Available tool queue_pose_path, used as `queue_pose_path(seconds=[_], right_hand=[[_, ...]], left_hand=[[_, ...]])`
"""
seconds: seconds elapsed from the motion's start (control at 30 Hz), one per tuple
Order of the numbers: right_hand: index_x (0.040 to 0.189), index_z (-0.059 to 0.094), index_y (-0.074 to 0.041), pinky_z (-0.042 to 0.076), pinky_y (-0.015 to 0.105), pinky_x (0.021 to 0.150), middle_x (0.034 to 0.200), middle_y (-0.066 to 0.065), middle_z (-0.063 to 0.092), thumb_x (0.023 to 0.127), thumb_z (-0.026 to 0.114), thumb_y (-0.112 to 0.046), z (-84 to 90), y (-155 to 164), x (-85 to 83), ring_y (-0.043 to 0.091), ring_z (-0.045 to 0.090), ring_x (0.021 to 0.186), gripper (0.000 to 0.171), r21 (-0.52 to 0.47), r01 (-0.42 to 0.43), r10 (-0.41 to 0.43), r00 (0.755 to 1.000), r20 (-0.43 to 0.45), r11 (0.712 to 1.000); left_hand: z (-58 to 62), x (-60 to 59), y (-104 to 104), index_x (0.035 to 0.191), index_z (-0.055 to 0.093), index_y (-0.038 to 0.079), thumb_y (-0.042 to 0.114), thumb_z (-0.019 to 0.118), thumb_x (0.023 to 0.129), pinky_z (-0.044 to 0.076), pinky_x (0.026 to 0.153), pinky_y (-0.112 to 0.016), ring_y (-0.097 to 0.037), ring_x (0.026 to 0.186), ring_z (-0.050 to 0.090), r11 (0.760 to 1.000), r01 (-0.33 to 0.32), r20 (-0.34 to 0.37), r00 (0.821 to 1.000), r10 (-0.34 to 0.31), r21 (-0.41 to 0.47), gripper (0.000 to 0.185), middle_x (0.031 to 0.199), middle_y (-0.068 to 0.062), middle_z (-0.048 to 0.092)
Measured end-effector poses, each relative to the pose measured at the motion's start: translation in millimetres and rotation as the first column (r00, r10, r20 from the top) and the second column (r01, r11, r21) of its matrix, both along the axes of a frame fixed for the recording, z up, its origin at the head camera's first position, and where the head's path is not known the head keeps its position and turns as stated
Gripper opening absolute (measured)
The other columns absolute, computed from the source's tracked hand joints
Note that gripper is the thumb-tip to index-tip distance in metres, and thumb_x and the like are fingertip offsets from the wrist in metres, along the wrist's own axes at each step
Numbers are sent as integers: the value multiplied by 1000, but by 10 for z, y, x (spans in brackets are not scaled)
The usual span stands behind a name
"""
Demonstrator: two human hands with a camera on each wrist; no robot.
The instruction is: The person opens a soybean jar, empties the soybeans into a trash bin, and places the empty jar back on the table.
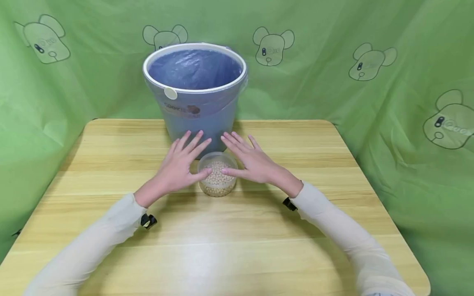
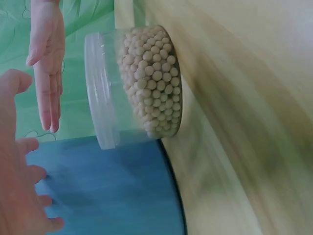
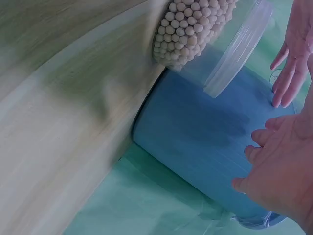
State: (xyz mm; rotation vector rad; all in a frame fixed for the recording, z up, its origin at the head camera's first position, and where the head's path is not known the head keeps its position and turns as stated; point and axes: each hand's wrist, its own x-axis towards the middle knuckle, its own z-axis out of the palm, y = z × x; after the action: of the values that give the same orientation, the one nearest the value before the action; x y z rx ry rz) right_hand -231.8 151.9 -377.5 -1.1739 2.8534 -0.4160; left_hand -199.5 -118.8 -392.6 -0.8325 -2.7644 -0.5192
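Note:
A small clear plastic jar [image 1: 217, 181] half full of beige beans stands open on the wooden table [image 1: 237, 246], just in front of a blue bucket [image 1: 196, 102] lined with a plastic bag. My left hand [image 1: 183, 162] and right hand [image 1: 252, 160] hover on either side of the jar, fingers straight and spread, thumbs over its rim. In the left wrist view the jar [image 2: 142, 83] sits below both hands, the right hand [image 2: 46, 63] apart from its rim. The right wrist view shows the jar [image 3: 195, 29], the bucket [image 3: 195, 147] and my right hand [image 3: 279, 171] holding nothing.
Green cloth with cartoon bear prints hangs behind and around the table [image 1: 370, 82]. The bucket stands at the table's far edge, centred. Bare wood lies to the left, right and front of the jar.

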Motion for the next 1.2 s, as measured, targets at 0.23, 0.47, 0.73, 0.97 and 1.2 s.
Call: queue_pose_path(seconds=[0.23,0.47,0.73,0.97,1.2], right_hand=[[165,8,-17,-1,61,126,173,8,7,94,56,-67,-49,40,-56,27,3,160,99,-205,-10,44,986,164,979],[165,11,-24,15,60,125,173,3,9,88,78,-45,-155,156,-116,28,12,159,105,-425,132,108,863,494,895],[164,11,-10,10,55,127,172,14,11,82,83,-14,-428,215,-133,35,11,159,109,-603,257,297,686,664,755],[163,8,-6,10,50,128,171,17,10,76,87,-8,-583,210,-137,32,12,159,118,-608,278,341,624,703,744],[164,7,-7,11,48,128,171,11,17,75,86,1,-632,203,-128,30,13,159,119,-580,282,326,607,725,764]], left_hand=[[-64,-7,60,162,23,12,61,72,81,18,124,-63,-37,151,30,986,61,-37,998,-55,156,106,167,-14,29],[-199,-56,91,164,15,16,56,88,69,26,121,-62,-34,152,30,946,44,162,982,-101,320,126,168,-11,26],[-392,-119,39,164,12,17,24,98,65,28,122,-57,-34,150,35,836,33,350,899,-264,547,132,164,-17,33],[-520,-164,4,164,11,15,25,99,63,24,122,-60,-35,151,33,832,29,403,865,-299,555,134,164,-16,33],[-609,-202,-2,163,14,13,28,99,62,21,124,-59,-36,149,36,850,23,435,852,-292,526,134,163,-14,34]])
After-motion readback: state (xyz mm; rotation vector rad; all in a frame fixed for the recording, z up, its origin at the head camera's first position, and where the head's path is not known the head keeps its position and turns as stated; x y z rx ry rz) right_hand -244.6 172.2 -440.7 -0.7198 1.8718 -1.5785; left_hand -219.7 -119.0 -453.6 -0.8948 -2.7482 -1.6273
